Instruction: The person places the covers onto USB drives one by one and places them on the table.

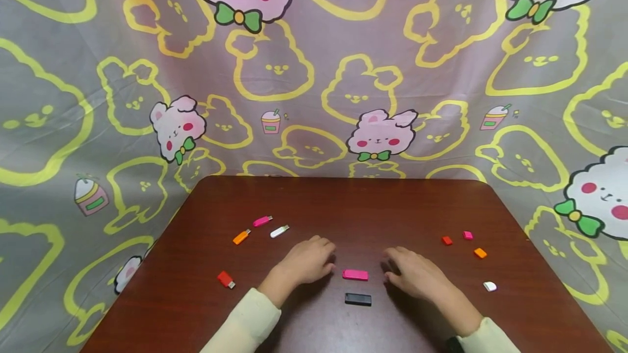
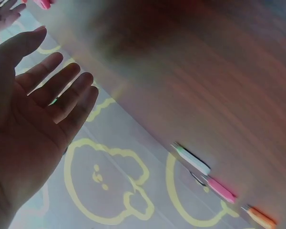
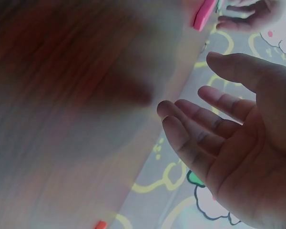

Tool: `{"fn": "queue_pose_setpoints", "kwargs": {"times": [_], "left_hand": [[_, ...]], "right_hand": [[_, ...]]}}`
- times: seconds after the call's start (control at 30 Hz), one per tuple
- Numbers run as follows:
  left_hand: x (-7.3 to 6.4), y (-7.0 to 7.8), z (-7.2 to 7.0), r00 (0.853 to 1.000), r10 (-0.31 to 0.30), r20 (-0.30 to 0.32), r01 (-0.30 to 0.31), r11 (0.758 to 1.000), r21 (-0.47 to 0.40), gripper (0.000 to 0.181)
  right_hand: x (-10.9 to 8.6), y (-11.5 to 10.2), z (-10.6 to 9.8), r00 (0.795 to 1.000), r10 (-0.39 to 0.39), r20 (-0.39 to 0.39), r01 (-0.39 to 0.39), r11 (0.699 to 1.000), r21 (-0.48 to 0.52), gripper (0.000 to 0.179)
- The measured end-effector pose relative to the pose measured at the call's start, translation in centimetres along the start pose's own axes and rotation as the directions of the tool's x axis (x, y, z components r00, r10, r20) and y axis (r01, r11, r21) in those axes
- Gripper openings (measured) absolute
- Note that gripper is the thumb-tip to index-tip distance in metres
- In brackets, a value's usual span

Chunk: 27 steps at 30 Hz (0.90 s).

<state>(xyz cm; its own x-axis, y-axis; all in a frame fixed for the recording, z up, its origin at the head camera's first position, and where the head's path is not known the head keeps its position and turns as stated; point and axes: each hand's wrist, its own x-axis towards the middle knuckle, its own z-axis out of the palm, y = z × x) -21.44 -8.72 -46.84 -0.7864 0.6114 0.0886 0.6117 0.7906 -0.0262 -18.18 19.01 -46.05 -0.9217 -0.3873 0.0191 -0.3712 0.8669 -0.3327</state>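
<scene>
Red-brown in the head view, the table [image 1: 319, 206] bears a pink stick [image 1: 355, 275] lying between the left hand [image 1: 308, 259] and the right hand [image 1: 413, 273], apart from both. A black stick [image 1: 358, 299] lies just nearer the person. Off to the left are orange [image 1: 241, 237], white [image 1: 279, 231], red [image 1: 226, 279] and second pink [image 1: 262, 221] sticks, plugs bare; four small caps [image 1: 480, 253] sit to the right.

From the left wrist, the left hand's fingers are loosely extended, the palm holding nothing.

From the right wrist, the right hand's fingers bend gently, likewise holding nothing; the pink stick shows near the top.
</scene>
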Motion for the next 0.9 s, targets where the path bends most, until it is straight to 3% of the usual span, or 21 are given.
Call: {"fn": "queue_pose_setpoints", "kwargs": {"times": [0.5,0.9], "left_hand": [[-1.5,-1.8,-0.2,0.998,-0.057,0.010,0.057,0.997,-0.052,0.036],[-2.5,-3.4,-0.3,0.996,-0.087,-0.005,0.086,0.994,-0.072,0.038]], "right_hand": [[-0.6,0.5,0.0,0.998,-0.036,-0.047,0.035,0.999,-0.023,0.042],[-1.1,0.9,-0.6,1.000,-0.009,-0.030,0.009,1.000,-0.011,0.044]]}}
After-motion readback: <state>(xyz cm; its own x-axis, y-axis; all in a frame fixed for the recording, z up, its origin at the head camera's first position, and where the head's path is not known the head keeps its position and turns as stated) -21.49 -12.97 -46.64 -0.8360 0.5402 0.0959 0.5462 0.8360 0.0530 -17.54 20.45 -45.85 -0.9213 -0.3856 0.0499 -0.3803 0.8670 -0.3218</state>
